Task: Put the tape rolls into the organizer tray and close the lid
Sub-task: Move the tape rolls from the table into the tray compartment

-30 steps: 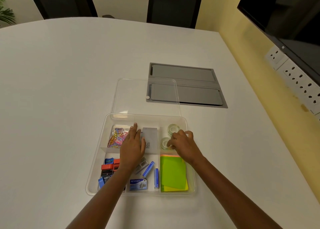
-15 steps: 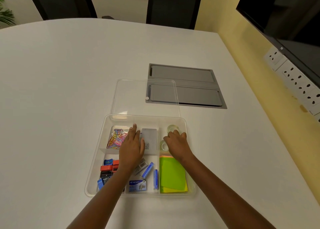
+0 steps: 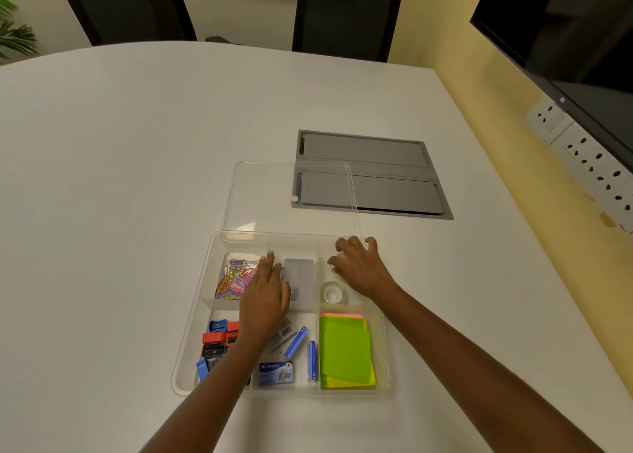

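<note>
On the white table (image 3: 137,178): clear organizer tray (image 3: 191,332), its lid (image 3: 260,195) lying off behind it.
Tape roll (image 3: 333,293): back-right compartment.
My right hand (image 3: 359,267): fingers spread, empty, above that compartment.
My left hand (image 3: 263,298): flat, fingers together, beside the grey box (image 3: 301,278).

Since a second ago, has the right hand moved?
Yes. The right hand went away from the person, off the near tape roll, toward the tray's far rim.
</note>
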Action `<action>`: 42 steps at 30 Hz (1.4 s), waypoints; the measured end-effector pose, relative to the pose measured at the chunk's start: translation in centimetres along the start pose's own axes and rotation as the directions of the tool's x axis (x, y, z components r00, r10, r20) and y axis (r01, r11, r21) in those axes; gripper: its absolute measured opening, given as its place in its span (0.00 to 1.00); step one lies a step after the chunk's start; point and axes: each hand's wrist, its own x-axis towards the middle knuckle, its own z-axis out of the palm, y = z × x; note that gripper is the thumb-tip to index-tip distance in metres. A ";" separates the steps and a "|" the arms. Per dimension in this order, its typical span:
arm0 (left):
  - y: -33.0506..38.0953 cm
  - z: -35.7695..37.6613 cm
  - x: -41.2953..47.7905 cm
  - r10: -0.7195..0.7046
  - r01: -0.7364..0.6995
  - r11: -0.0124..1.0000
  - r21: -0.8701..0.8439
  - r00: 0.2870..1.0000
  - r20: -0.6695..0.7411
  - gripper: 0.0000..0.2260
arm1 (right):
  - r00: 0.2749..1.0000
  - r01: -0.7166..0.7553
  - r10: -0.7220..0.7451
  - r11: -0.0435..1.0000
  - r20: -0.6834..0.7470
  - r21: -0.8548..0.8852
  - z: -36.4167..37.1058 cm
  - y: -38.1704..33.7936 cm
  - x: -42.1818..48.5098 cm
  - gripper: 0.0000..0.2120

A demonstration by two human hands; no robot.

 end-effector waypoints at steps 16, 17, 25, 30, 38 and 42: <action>0.2 -0.1 -0.1 -0.006 0.005 1.000 -0.017 0.999 -0.032 0.19 | 0.988 -0.141 0.147 0.984 -0.055 0.109 1.1 0.7 -2.5 0.18; 0.2 -0.1 -0.1 -0.006 0.005 1.000 -0.018 0.999 -0.034 0.19 | 0.989 -0.129 0.136 0.985 -0.052 0.114 1.0 0.5 -2.5 0.18; 0.1 0.0 -0.1 -0.001 0.000 1.000 -0.018 0.999 -0.050 0.17 | 0.983 -0.174 0.172 0.985 -0.066 -0.021 -0.1 -1.0 -0.2 0.26; 0.1 0.1 -0.1 -0.011 0.009 1.000 -0.026 0.998 -0.065 0.17 | 0.969 -0.243 0.243 0.970 -0.050 -0.001 0.3 -1.2 -0.1 0.23; -0.1 0.2 0.0 -0.015 0.012 0.999 -0.034 0.998 -0.061 0.17 | 0.956 -0.188 0.228 0.960 -0.186 0.208 0.1 -2.4 -2.7 0.14; 0.0 0.2 0.0 -0.012 0.010 0.999 -0.031 0.998 -0.058 0.17 | 0.949 -0.306 0.315 0.931 -0.012 0.200 0.4 -3.5 -3.6 0.13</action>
